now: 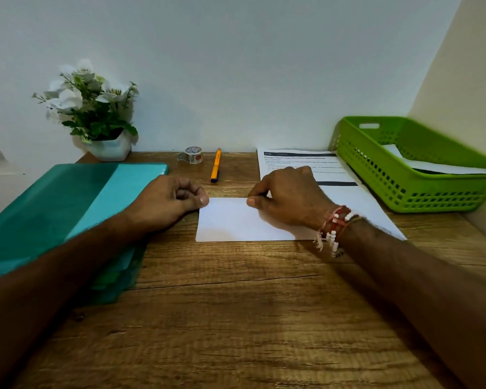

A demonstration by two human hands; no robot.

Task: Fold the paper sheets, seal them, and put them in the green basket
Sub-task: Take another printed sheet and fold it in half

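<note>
Desk (236, 318): wood, both forearms laid across it.

Folded sheet (230, 220): lies flat at mid-desk, blank side up, not yet sealed. Its right end rests on the printed sheets (300, 161) behind it.

Left hand (166, 203): fingers curled in tight, with the thumb tip closed on the sheet's far left corner.

Right hand (289, 200): fingers curled, thumb and forefinger nipping the far edge near its middle. A beaded wrist band (334, 226) hangs over the paper.

Risks, as judged:
- The grip is at the far edge only. If the near edge slides, the crease may run crooked.
- The band's dangling beads could drag the sheet, or the printed stack beneath it, when the hand lifts.
- The fold may spring open once released, since the tape roll (192, 155) stands well apart at the back by the pen (215, 165). One hand must let go to fetch it.
- The teal folder (68, 209) touches the left wrist and crowds that side.

Green basket (376, 169): far right against the wall, already holding paper (438, 167). A loosely sealed piece could catch on it.
</note>
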